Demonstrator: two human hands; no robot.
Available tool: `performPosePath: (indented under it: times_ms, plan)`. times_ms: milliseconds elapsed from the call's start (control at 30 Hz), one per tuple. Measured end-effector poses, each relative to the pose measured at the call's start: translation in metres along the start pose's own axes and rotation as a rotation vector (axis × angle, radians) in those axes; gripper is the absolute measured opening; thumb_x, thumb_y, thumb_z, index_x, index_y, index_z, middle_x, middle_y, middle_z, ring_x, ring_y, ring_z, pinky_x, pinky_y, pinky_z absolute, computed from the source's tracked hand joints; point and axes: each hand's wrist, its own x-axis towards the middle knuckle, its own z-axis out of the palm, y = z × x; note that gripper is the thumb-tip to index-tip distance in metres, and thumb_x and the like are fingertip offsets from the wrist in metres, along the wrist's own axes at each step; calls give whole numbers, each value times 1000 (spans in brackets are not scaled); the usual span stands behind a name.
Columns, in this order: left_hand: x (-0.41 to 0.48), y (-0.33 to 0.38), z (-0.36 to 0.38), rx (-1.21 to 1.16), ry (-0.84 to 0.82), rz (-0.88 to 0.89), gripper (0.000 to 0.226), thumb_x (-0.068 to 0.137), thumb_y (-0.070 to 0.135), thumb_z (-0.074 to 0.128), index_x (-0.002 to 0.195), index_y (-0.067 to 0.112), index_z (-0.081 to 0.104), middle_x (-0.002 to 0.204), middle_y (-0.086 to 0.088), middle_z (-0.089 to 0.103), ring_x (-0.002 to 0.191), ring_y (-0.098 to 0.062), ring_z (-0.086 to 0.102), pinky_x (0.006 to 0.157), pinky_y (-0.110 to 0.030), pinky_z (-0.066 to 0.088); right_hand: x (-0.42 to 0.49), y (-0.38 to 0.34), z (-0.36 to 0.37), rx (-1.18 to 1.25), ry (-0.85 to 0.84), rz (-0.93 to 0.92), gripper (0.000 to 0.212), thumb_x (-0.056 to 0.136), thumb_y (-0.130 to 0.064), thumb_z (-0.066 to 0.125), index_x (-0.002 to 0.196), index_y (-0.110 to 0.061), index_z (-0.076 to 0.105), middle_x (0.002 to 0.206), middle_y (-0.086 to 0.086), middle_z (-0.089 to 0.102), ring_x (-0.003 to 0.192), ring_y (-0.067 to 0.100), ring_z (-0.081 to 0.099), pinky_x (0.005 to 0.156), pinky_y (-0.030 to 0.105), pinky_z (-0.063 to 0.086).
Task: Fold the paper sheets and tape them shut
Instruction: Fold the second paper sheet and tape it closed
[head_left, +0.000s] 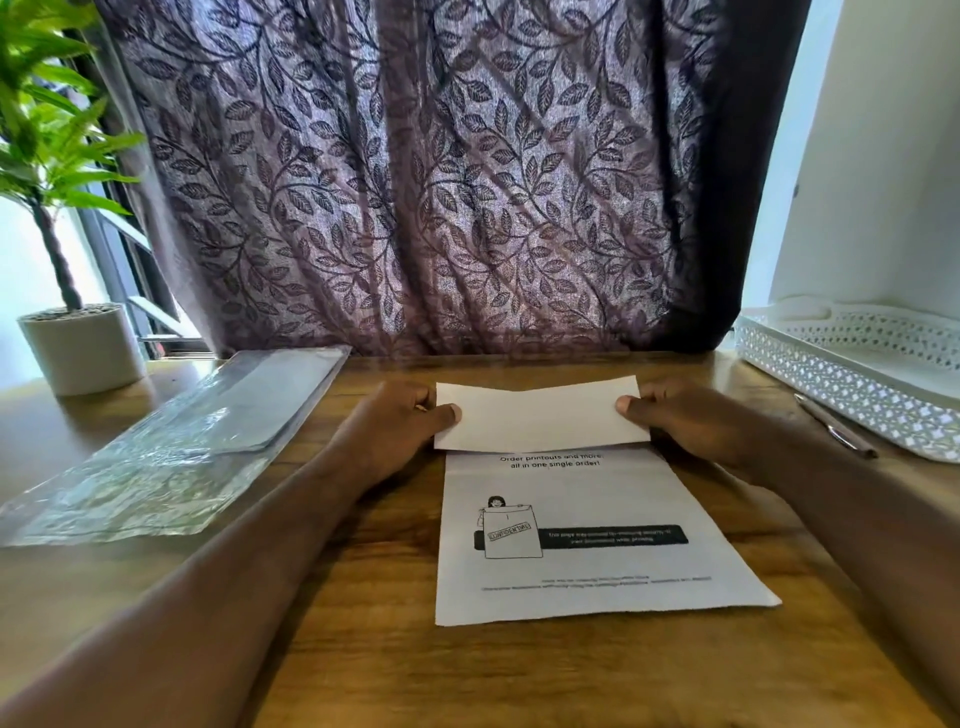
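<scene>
Head view: first fold not yet creased, skew is the risk.
Paper sheet (582, 509) lies on the desk (363, 649), its far flap (535, 421) turned over toward the person. Left hand (395, 426) and right hand (685, 421) each keep a closed pinch grip on one flap end, thumbs on top. Uneven pull likely gives a crooked crease.

Both forearms reach in from the lower corners. The left hand (393, 427) and right hand (678, 422) pinch the paper sheet (540, 422), thumbs on top.
</scene>
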Motion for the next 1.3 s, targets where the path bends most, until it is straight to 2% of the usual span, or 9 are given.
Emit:
performPosePath:
  times_ms: [133, 233, 333, 433, 600, 767, 900, 1100, 1300]
  plan:
    - [-2, 2, 1, -22, 14, 16, 31, 92, 41, 68, 74, 15, 67, 83, -5, 74, 81, -29, 70, 77, -51, 56, 1, 1, 5, -43, 28, -38, 36, 103, -34, 54, 88, -8, 73, 85, 9, 76, 76, 19, 67, 76, 35, 51]
    - [-3, 3, 1, -45, 31, 29, 40, 95, 44, 62, 72, 12, 67, 77, -10, 72, 73, -32, 67, 69, -51, 53, 2, 0, 2, -4, 66, -77, 29, 101, -30, 59, 84, -11, 73, 81, 1, 76, 78, 14, 68, 74, 32, 51]
    - [-4, 8, 1, -165, 53, -28, 50, 94, 47, 61, 73, 1, 62, 66, -17, 61, 55, -29, 48, 59, -42, 38, 2, -3, -10, 135, 115, -109, 21, 95, -24, 68, 90, -5, 75, 91, 7, 77, 85, 22, 73, 83, 40, 59]
    - [-1, 9, -1, -209, 44, -60, 41, 90, 38, 70, 72, 1, 69, 71, -17, 69, 63, -29, 62, 66, -43, 49, -5, -8, -25, 135, 148, -82, 23, 88, -21, 76, 72, -6, 67, 60, 5, 64, 52, 16, 57, 52, 28, 45]
    - [1, 9, -2, -105, -108, -42, 8, 86, 22, 75, 89, 19, 82, 108, 2, 77, 96, -19, 71, 97, -45, 54, -11, -10, -33, 66, -64, 117, 28, 88, -20, 76, 68, -7, 62, 54, 6, 55, 45, 16, 46, 43, 24, 38]
    - [-3, 8, -7, 265, -165, -48, 37, 75, 59, 69, 90, 27, 80, 103, 13, 76, 87, -11, 68, 88, -43, 57, -8, -5, -26, -169, -141, 190, 34, 89, -30, 75, 68, -10, 58, 54, 4, 54, 42, 14, 43, 45, 23, 37]
    - [-2, 6, -8, 446, -83, -15, 72, 57, 88, 44, 67, 21, 70, 79, 11, 71, 77, -17, 69, 77, -46, 59, -7, -2, -28, -307, -118, 210, 34, 86, -37, 78, 73, -8, 64, 62, 9, 61, 51, 19, 49, 50, 26, 39]
    - [-7, 14, -12, 470, 137, 63, 36, 87, 41, 62, 61, 18, 69, 64, 3, 68, 62, -16, 64, 67, -40, 60, -8, -7, -25, -436, 92, 88, 42, 89, -41, 72, 65, -8, 66, 49, 0, 63, 39, 13, 49, 45, 22, 39]
    - [-27, 21, -4, 378, 135, 139, 44, 84, 33, 69, 45, 23, 52, 52, 7, 56, 53, -17, 55, 62, -42, 58, -10, -21, 0, -438, 305, -129, 31, 89, -31, 73, 65, -13, 68, 55, -4, 69, 51, 12, 64, 56, 26, 48]
